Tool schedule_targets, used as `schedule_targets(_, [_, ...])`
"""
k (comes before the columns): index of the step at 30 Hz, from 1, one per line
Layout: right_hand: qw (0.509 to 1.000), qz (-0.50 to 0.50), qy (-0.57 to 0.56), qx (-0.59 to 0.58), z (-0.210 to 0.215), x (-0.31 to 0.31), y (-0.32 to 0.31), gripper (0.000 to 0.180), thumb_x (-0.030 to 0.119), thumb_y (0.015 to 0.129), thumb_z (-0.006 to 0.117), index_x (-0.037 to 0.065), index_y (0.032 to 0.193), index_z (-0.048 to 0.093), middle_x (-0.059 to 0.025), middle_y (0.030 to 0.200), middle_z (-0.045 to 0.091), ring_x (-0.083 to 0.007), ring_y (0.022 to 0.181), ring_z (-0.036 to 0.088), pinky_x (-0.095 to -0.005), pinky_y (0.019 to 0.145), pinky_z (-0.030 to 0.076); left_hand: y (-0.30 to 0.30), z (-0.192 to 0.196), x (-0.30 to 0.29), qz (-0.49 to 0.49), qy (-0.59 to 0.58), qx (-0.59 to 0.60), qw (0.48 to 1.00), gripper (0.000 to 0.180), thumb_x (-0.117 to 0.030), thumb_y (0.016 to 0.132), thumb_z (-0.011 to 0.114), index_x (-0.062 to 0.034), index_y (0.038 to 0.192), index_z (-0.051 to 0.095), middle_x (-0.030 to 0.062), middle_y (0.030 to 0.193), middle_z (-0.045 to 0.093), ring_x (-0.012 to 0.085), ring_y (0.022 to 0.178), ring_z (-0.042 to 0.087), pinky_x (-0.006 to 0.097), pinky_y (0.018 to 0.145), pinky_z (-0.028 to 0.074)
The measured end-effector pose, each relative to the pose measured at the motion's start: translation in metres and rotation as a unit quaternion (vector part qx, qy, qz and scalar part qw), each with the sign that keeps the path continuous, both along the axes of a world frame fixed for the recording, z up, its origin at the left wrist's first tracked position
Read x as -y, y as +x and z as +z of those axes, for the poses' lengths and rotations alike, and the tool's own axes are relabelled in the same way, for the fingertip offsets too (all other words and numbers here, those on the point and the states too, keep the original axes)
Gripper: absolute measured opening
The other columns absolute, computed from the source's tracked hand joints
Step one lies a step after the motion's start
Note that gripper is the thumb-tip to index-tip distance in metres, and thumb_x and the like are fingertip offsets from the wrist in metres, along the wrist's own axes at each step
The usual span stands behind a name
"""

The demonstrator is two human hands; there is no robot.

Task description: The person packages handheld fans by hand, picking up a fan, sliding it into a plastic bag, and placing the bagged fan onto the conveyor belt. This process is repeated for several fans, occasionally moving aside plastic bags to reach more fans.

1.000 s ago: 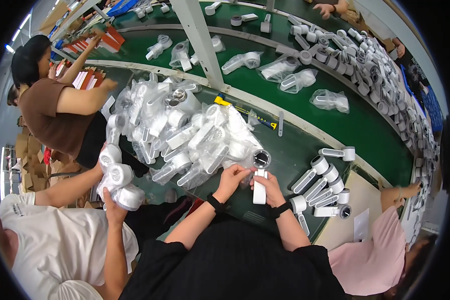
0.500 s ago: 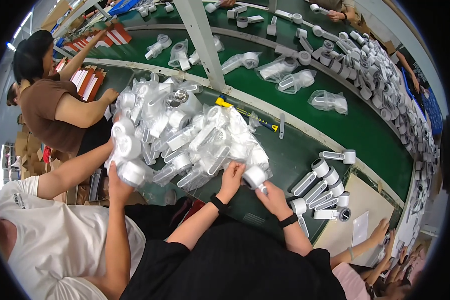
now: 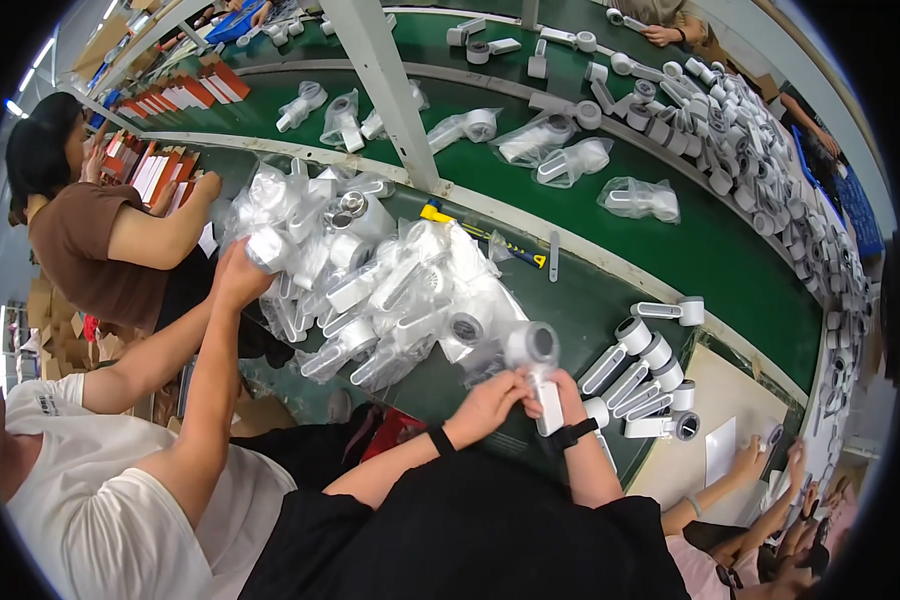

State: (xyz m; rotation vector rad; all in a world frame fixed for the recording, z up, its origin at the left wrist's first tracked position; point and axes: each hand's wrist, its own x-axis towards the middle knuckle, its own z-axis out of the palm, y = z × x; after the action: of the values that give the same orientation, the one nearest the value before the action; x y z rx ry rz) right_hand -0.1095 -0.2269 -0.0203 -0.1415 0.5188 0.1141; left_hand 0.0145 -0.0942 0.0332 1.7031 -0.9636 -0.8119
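A heap of clear-bagged white plastic devices (image 3: 375, 275) covers part of the dark green tabletop (image 3: 570, 310). Rightward, the left hand (image 3: 490, 403) has narrowed fingers at an upright white plastic device with a round, grey-faced head (image 3: 530, 346); their grip I cannot tell. The right hand (image 3: 570, 400) holds its handle. Farther right lie unbagged white-and-grey devices (image 3: 655, 375).

White device (image 3: 532, 344) in hand at a green bench (image 3: 580, 295)

The right hand (image 3: 570, 398) grips its handle; the left hand (image 3: 485, 406) reaches in close beside. Bagged devices (image 3: 395, 285) heap to the left, bare ones (image 3: 658, 352) cluster right, a yellow-headed tool (image 3: 460, 222) lies farther off.
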Motion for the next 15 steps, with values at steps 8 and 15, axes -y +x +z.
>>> schedule_targets(8, [0.931, 0.131, -0.332, -0.076, 0.044, 0.027, -0.005, 0.051, 0.015, 0.085, 0.052, 0.000, 0.131, 0.037, -0.0171, 0.099, 0.059, -0.0280, 0.070, 0.067, -0.0370, 0.051, 0.056, -0.014, 0.000, 0.054, 0.094, -0.006, -0.076, 0.993, 0.003, -0.005, 0.091, 0.052, -0.0023, 0.090, 0.052, 0.0077, 0.075, 0.054, 0.0190, 0.070, 0.054, 0.029, 0.064, 0.045])
schedule_targets(15, [0.839, -0.117, -0.493, -0.198, 0.003, 0.061, -0.010, 0.060, 0.020, 0.090, 0.056, -0.008, 0.137, 0.034, -0.0206, 0.128, 0.050, -0.0228, 0.114, 0.051, -0.0290, 0.098, 0.037, -0.028, -0.001, 0.083, -0.171, -0.154, 0.158, 0.960, 0.012, -0.011, 0.084, 0.060, -0.0057, 0.092, 0.054, 0.0121, 0.083, 0.057, 0.0323, 0.078, 0.058, 0.041, 0.067, 0.047])
